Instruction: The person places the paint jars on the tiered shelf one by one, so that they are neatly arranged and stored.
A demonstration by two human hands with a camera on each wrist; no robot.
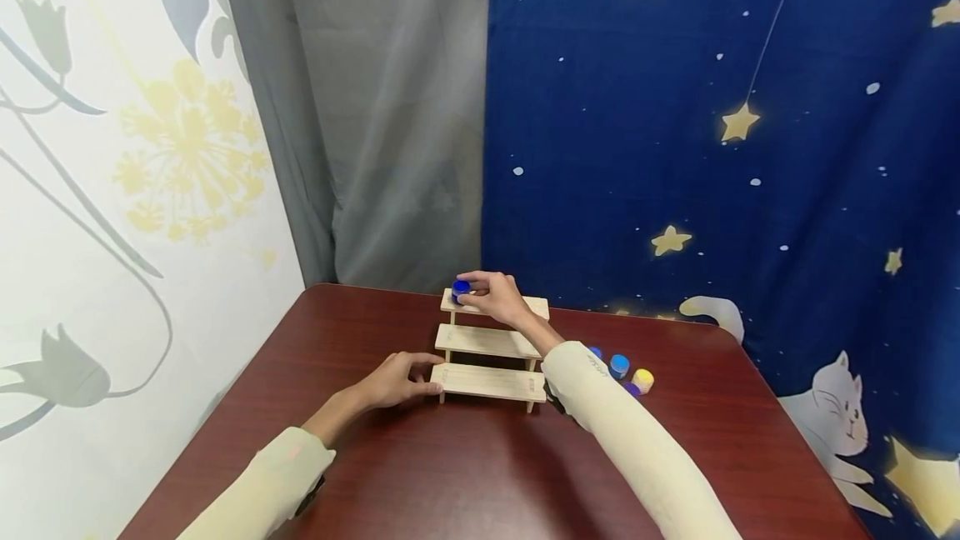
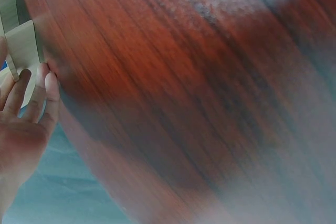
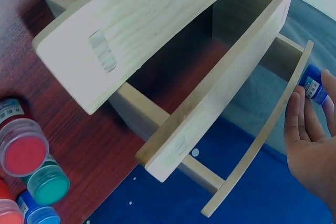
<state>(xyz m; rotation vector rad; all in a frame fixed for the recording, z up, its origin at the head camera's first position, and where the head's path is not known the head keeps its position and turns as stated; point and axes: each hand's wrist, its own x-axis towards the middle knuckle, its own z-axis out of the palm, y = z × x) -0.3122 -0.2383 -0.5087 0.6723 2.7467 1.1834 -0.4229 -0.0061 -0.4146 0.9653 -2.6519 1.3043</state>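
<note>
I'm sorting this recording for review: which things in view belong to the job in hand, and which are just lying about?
Part of the job:
wooden rack, left hand at its lowest shelf
blue jar, held by the right hand at the top shelf
probably the loose jars beside the rack

Just surroundings:
table
grey curtain
blue starry curtain
white floral backdrop
</note>
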